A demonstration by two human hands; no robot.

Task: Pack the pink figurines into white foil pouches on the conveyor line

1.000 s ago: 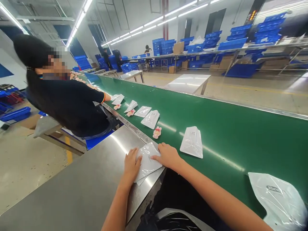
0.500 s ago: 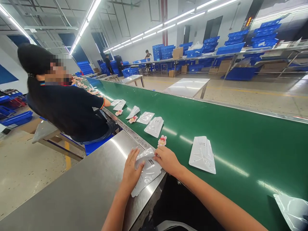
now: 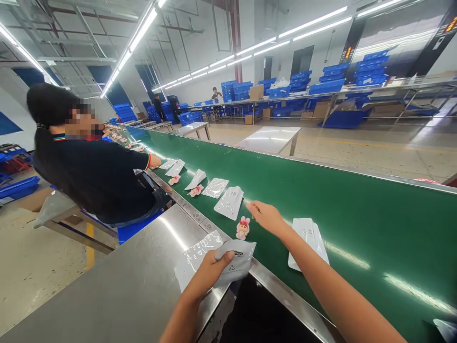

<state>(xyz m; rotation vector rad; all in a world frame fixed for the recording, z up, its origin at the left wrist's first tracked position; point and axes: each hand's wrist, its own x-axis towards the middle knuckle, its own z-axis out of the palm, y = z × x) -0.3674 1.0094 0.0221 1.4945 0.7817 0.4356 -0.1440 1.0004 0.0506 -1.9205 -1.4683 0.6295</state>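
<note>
My left hand (image 3: 210, 269) grips a white plastic pouch (image 3: 243, 259) near the table edge, thumb on top over its dark printed label. Under and behind it lies another glossy white pouch (image 3: 187, 269) on the metal table. My right hand (image 3: 267, 218) is over the green belt, fingers drawn together with nothing visible in them. Just below its fingertips lies a pink rabbit-eared figure (image 3: 243, 228). To its left is a flat white pouch (image 3: 229, 203); another pouch (image 3: 309, 243) lies partly behind my right forearm.
Several pouches and two more pink figures (image 3: 195, 191) lie farther along the green conveyor belt (image 3: 357, 214). At the left sits a co-worker (image 3: 96, 176), one arm on the belt. The metal table (image 3: 135, 281) borders the belt. Blue bins (image 3: 332, 78) stand stacked beyond.
My left hand has picked up a pouch from the table and tilted it. My right hand has left the pouches and moved out over the belt, past the figure.
</note>
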